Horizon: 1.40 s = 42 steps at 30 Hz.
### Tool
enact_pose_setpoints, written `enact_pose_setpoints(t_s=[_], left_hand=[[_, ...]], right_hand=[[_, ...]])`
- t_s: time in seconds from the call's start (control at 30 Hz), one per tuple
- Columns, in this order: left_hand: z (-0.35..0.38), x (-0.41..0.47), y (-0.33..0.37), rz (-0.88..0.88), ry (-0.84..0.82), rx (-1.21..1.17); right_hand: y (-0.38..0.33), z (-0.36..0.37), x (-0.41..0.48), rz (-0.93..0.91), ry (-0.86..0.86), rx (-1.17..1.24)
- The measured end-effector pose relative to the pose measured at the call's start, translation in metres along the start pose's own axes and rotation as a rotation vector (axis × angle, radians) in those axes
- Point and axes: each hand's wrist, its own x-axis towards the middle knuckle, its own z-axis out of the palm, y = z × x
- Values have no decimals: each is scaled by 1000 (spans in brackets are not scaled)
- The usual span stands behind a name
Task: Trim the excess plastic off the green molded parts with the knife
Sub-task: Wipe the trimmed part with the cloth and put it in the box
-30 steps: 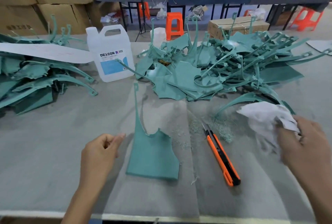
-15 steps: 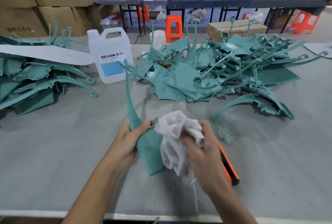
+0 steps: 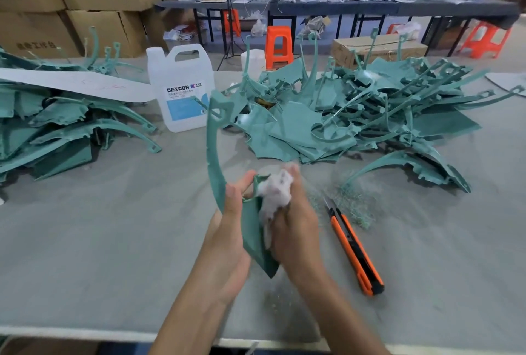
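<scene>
Green part held between both hands, above the desk.
The left hand grips its edge; the right hand clutches a white cloth against it. The knife lies just right of that hand.

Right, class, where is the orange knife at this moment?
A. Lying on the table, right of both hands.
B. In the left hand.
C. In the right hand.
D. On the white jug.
A: the orange knife lies untouched on the table; the right hand holds a white cloth, the left hand grips a green part.
</scene>
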Motion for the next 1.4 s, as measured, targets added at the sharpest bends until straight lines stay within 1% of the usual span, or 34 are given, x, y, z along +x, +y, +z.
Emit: enact_pose_setpoints(t_s=[0.03, 0.07, 0.13, 0.17, 0.2, 0.23, 0.27, 0.3, 0.33, 0.37, 0.43, 0.47, 0.5, 0.53, 0.57, 0.6, 0.63, 0.67, 0.7, 0.73, 0.77, 0.87, 0.9, 0.97, 1.03, 1.13, 1.23, 1.3, 1.4], left_hand=[[-2, -1, 1, 28, -33, 21], [-2, -1, -1, 43, -21, 53], [6, 0, -1, 31, 32, 49], [8, 3, -3, 21, 72, 39], [8, 4, -5, 23, 105, 9], [10, 3, -3, 30, 127, -22], [11, 2, -1, 36, 132, -38], [9, 0, 2, 64, 142, -1], [4, -3, 3, 119, 141, 56], [1, -7, 6, 178, 112, 95], [-6, -10, 14, 249, 57, 129], [-7, -8, 18, 262, 95, 128], [-8, -5, 21, 275, 191, 162], [-9, 1, 21, 283, 310, 235], [-12, 7, 20, 309, 432, 323], [-14, 12, 18, 360, 532, 393], [-15, 15, 17, 418, 596, 455], [-17, 19, 14, 467, 621, 509], [-18, 22, 11, 492, 621, 527], [-20, 25, 9, 492, 625, 500], [-22, 29, 8, 474, 642, 431], [-36, 35, 10, 397, 758, 244], [-40, 34, 10, 365, 765, 213], [-43, 32, 5, 315, 715, 205], [-37, 29, 0, 287, 639, 218], [-25, 25, -4, 228, 534, 184], [-8, 19, -7, 136, 450, 220], [8, 10, -6, 8, 319, 193], [23, -8, 2, -50, 146, 110]], right_hand=[[1, -6, 9, 46, 25, -11], [1, -6, 13, 80, 44, 9], [-11, 5, 1, 94, -4, 78], [-18, 14, -14, 29, -44, 99], [-21, 20, -29, -95, -107, 115], [-15, 25, -40, -210, -142, 45], [-4, 22, -36, -294, -129, -43], [7, 13, -22, -288, -71, -123], [16, 3, -7, -170, -8, -162], [24, -7, 7, -14, 34, -147], [40, -25, 24, 188, 109, 18], [45, -30, 26, 234, 109, 141], [43, -34, 26, 276, 69, 303], [40, -37, 22, 341, -9, 481], [35, -40, 16, 404, -111, 623], [30, -45, 10, 422, -246, 707], [23, -48, 4, 391, -387, 692], [18, -50, -2, 335, -486, 628], [15, -51, -7, 273, -539, 549], [13, -53, -10, 239, -536, 510], [10, -55, -11, 213, -478, 483], [-2, -63, -10, 92, -222, 356], [-5, -65, -9, 50, -163, 289], [-10, -67, -10, 8, -128, 201], [-14, -64, -15, -14, -120, 173], [-17, -59, -23, -17, -101, 108], [-19, -57, -29, -31, -74, 47], [-23, -53, -34, -43, -98, 25], [-28, -49, -39, -100, -140, -45]])
